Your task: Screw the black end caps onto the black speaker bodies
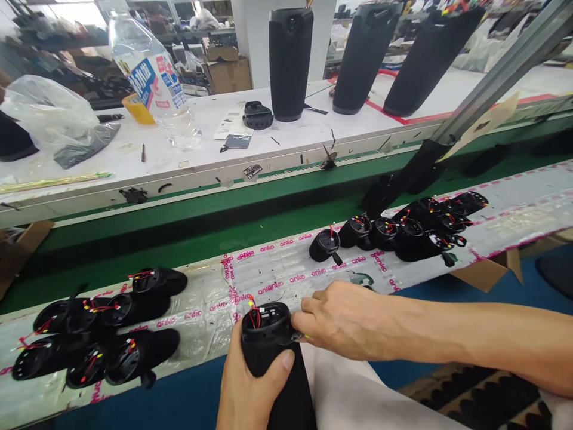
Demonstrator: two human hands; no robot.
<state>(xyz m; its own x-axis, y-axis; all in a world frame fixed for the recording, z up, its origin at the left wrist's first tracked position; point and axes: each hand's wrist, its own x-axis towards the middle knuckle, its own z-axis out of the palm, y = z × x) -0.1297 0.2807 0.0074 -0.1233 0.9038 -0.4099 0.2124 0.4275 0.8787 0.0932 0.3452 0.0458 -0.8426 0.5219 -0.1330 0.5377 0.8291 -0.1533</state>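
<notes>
My left hand (250,379) is wrapped round a black cylindrical speaker housing (286,388), its thumb on the front just below the rim. The housing stands tilted in front of me with its open top facing up, and red wires with small connectors (254,315) stick out of it. At the right side of the rim, my right hand (329,319) has its fingers pinched together. A small bit of something shows at those fingertips, too hidden to name.
Several similar housings lie at the left of the taped bench (206,322), and more housings (358,230) at its right. On the white shelf are a plastic bottle (154,83), yellow tape (138,109), a black cap (258,115) and upright speakers (290,65). A metal post (492,77) slants at right.
</notes>
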